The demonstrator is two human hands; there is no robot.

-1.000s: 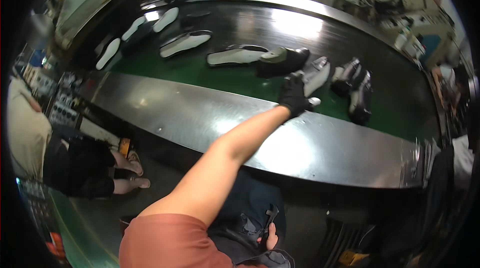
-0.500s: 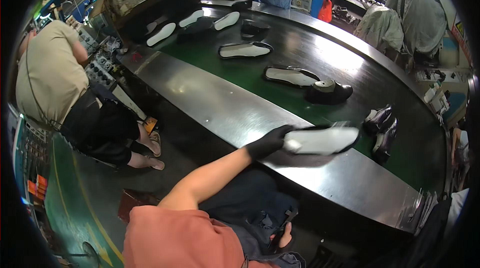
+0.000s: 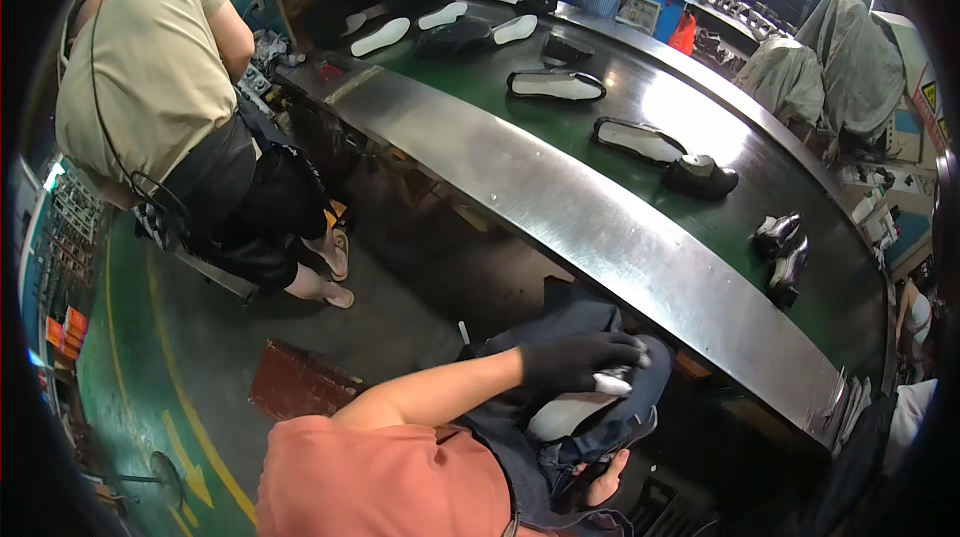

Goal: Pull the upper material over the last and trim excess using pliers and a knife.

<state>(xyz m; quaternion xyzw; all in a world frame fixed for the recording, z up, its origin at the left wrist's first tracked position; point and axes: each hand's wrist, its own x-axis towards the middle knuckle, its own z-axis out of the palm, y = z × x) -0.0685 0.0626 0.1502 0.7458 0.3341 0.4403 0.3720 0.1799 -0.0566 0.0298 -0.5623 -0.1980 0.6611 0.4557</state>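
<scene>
My left hand (image 3: 578,362), in a black glove, is over my lap, its fingers curled on a dark shoe with a white sole-shaped bottom (image 3: 563,416). A pale, shiny piece (image 3: 613,381) shows at its fingertips; the glove hides part of the shoe. Low beside my lap, my bare right hand (image 3: 607,480) is closed around something dark that I cannot make out. Dark cloth (image 3: 628,317) covers my legs beneath the shoe.
A metal ledge (image 3: 540,202) borders a green conveyor belt (image 3: 480,67) carrying several shoes, among them a black shoe (image 3: 702,177) and a dark shiny pair (image 3: 785,262). A co-worker (image 3: 160,87) stands at the left. A brown box (image 3: 300,382) is on the floor.
My left hand has brought the white-bottomed shoe from above the metal ledge down to my lap. The view has shifted; my right hand stays low.
</scene>
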